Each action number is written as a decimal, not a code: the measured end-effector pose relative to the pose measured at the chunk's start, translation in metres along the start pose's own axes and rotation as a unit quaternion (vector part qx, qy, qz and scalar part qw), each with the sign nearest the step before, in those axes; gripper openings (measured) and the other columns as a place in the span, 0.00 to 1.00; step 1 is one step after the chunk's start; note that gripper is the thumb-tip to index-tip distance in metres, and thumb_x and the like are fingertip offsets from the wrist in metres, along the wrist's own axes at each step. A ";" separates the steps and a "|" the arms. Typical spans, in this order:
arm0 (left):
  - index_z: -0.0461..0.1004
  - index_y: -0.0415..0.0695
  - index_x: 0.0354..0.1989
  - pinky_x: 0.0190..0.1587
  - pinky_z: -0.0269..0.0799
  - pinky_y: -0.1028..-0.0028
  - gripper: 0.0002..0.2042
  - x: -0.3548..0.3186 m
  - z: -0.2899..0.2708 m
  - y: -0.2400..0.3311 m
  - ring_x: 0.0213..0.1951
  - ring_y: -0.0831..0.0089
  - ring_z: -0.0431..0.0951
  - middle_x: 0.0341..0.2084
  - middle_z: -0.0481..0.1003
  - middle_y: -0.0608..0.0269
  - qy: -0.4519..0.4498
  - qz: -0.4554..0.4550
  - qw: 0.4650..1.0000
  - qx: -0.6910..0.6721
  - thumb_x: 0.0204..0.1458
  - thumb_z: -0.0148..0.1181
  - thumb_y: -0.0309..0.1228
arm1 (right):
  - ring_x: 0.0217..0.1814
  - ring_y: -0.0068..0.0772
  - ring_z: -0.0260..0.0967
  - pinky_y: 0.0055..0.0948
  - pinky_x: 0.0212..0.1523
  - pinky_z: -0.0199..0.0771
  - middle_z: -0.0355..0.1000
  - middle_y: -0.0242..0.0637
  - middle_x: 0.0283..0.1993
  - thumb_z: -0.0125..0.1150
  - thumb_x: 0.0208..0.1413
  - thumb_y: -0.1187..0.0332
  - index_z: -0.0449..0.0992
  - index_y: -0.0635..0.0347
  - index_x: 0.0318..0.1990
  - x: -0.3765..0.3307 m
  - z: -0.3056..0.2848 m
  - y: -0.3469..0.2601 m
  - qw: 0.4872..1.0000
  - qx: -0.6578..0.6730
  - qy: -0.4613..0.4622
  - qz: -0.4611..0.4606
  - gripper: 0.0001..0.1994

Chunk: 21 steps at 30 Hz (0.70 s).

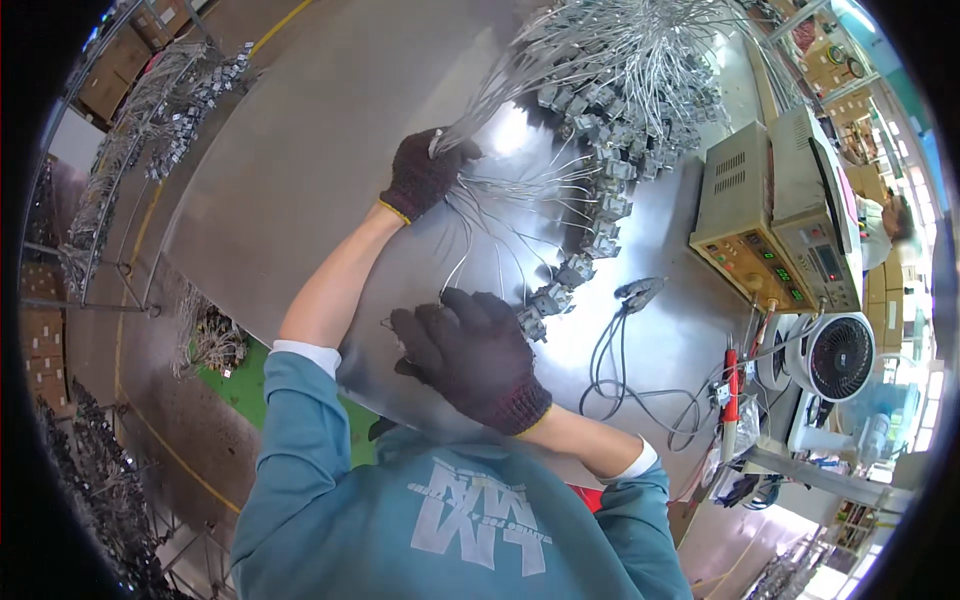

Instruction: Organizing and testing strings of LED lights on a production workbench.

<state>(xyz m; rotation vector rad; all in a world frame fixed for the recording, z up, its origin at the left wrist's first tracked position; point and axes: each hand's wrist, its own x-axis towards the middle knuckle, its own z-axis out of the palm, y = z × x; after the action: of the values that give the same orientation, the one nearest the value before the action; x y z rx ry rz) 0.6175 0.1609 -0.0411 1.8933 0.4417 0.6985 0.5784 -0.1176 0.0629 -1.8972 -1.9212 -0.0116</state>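
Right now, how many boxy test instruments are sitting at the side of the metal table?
2. A beige instrument stands at the table's right edge, and a grey instrument stands touching its right side. More may be hidden beyond the picture's rim.

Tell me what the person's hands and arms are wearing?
Both the left hand and the right hand wear dark knitted gloves with a thin yellow edge at the cuff. The forearms are uncovered. Teal sleeves are pushed up, with white cuffs showing beneath them.
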 end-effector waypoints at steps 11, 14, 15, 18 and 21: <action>0.89 0.39 0.42 0.51 0.83 0.66 0.15 0.006 -0.004 -0.005 0.42 0.71 0.87 0.37 0.89 0.61 0.020 -0.011 1.000 -0.003 0.59 0.53 0.19 | 0.66 0.48 0.70 0.57 0.62 0.73 0.73 0.34 0.56 0.71 0.59 0.47 0.79 0.48 0.62 0.016 0.007 -0.016 0.996 -0.043 -0.069 0.025 0.27; 0.88 0.38 0.41 0.49 0.83 0.67 0.13 0.003 0.001 0.004 0.41 0.72 0.87 0.36 0.88 0.62 0.029 0.006 0.998 -0.056 0.60 0.54 0.20 | 0.62 0.48 0.73 0.55 0.61 0.73 0.75 0.34 0.54 0.71 0.58 0.48 0.80 0.47 0.60 0.012 0.024 -0.014 0.998 -0.061 0.020 -0.011 0.25; 0.88 0.38 0.41 0.49 0.83 0.67 0.13 0.003 0.001 -0.002 0.41 0.72 0.87 0.35 0.88 0.62 0.026 -0.005 0.998 -0.060 0.60 0.54 0.20 | 0.62 0.48 0.73 0.55 0.61 0.73 0.75 0.34 0.54 0.71 0.58 0.48 0.80 0.47 0.60 0.013 0.027 -0.013 0.997 -0.064 0.031 -0.019 0.25; 0.88 0.38 0.40 0.48 0.83 0.66 0.12 0.001 -0.003 -0.010 0.39 0.72 0.86 0.34 0.88 0.63 0.025 0.007 1.000 0.015 0.61 0.54 0.21 | 0.57 0.47 0.77 0.52 0.59 0.74 0.77 0.33 0.53 0.72 0.58 0.49 0.82 0.45 0.59 0.015 0.022 -0.013 0.999 0.024 0.011 -0.029 0.23; 0.88 0.39 0.40 0.46 0.83 0.67 0.13 -0.004 -0.002 -0.008 0.38 0.72 0.86 0.33 0.88 0.61 0.034 -0.021 0.999 -0.017 0.61 0.55 0.20 | 0.55 0.44 0.78 0.55 0.63 0.71 0.81 0.37 0.48 0.67 0.65 0.48 0.82 0.50 0.56 0.020 0.016 -0.012 0.996 0.070 -0.055 0.013 0.21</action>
<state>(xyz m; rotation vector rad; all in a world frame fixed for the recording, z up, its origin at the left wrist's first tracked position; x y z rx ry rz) 0.6130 0.1635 -0.0489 1.8275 0.5093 0.7401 0.5629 -0.0948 0.0584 -1.8638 -1.9139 0.2338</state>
